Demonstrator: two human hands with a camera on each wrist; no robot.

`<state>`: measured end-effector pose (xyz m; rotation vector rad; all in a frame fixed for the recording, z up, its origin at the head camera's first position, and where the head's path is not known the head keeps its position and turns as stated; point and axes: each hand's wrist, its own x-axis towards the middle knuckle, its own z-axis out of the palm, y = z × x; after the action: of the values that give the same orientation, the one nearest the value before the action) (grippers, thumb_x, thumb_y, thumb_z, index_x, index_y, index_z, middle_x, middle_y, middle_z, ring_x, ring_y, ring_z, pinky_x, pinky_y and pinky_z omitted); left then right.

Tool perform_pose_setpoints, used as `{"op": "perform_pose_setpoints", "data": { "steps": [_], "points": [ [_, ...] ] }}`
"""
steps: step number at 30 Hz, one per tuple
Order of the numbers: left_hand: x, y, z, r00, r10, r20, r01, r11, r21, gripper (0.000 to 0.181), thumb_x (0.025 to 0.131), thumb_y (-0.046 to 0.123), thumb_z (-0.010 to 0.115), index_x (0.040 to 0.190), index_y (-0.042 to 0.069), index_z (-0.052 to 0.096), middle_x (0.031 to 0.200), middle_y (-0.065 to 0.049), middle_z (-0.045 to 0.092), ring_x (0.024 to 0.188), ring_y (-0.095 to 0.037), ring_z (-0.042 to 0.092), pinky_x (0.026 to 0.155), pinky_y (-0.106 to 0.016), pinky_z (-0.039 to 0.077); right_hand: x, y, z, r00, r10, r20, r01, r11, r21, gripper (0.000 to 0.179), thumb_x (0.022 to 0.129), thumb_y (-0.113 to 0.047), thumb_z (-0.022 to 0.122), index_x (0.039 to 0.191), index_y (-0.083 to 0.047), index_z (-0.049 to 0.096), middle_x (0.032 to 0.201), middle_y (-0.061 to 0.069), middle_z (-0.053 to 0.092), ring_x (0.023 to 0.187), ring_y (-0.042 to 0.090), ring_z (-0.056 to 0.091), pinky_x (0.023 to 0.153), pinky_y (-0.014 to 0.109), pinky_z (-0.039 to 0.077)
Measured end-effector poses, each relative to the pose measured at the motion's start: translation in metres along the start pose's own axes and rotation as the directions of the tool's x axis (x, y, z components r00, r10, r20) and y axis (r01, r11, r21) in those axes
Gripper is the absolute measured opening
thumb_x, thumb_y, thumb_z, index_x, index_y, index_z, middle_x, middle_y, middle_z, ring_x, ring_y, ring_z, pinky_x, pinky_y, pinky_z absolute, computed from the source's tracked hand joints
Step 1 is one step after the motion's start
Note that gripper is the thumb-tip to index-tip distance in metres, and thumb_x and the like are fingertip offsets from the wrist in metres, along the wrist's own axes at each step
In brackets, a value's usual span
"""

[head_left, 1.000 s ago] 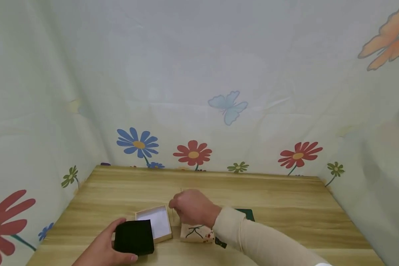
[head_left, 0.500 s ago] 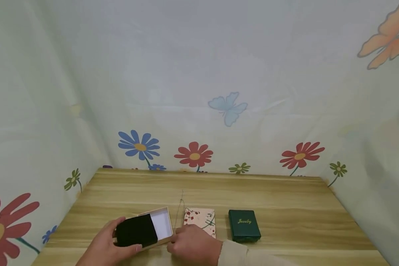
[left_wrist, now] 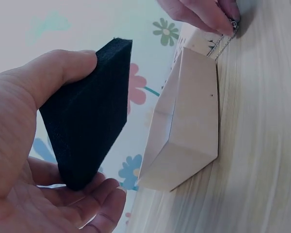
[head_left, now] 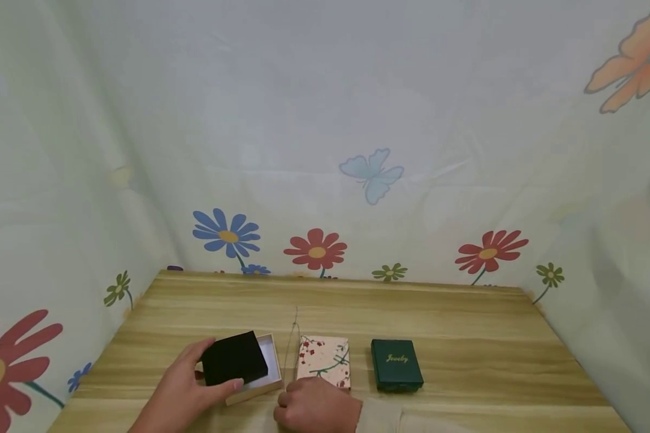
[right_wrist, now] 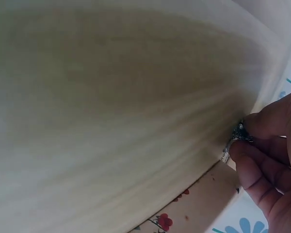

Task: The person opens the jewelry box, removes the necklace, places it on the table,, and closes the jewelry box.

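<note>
My left hand (head_left: 179, 388) holds a black foam jewelry-box insert (head_left: 234, 359) by its edges, tilted above a shallow cream box base (left_wrist: 194, 116). The base sits with its opening up and shows a white inside. At the table's front my right hand (head_left: 316, 406) pinches a thin silver necklace (head_left: 294, 328) between thumb and fingers, low against the tabletop. From there the chain stretches away across the wood in a long narrow loop. A small dark, glittering part (right_wrist: 241, 131) of the necklace shows at the right fingertips; its shape is unclear.
A cream floral box (head_left: 326, 355) lies just beyond my right hand, partly covered by it. Farther right rests a dark green box (head_left: 397, 364) lettered "Jewelry". Flower-printed cloth (head_left: 428, 180) surrounds the wooden table (head_left: 455, 337) at the back and sides.
My right hand has come down toward the front edge, and the chain now lies stretched along the table. The left hand has shifted the black insert slightly right and away from me, over the base.
</note>
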<state>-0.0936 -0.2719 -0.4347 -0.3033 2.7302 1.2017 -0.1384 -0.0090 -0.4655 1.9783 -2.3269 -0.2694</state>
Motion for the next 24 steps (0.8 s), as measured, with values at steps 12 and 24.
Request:
{"op": "perform_pose_setpoints", "data": {
  "steps": [12,24],
  "points": [
    [-0.002,0.007,0.006,0.997,0.079,-0.009,-0.079,0.997,-0.003,0.113,0.074,0.058,0.089,0.157,0.000,0.038,0.159,-0.028,0.042,0.123,-0.034,0.058,0.101,-0.051,0.058,-0.014,0.020,-0.025,0.899,0.240,-0.367,-0.190,0.967,0.168,0.020,0.100,-0.043,0.069,0.100,-0.024,0.074,0.090,-0.013,0.068,0.081,-0.001,0.057,0.078,0.007,0.049],
    [-0.007,0.024,0.017,0.978,0.210,-0.003,-0.210,0.974,-0.084,0.099,0.076,0.048,0.091,0.153,0.003,0.047,0.152,-0.017,0.052,0.119,-0.025,0.059,0.096,-0.042,0.059,-0.015,0.050,-0.036,0.901,0.409,-0.142,-0.278,0.798,0.535,0.083,0.090,-0.071,0.064,0.155,-0.023,0.042,0.162,-0.001,0.039,0.146,0.018,0.047,0.117,0.040,0.049]
  ]
}}
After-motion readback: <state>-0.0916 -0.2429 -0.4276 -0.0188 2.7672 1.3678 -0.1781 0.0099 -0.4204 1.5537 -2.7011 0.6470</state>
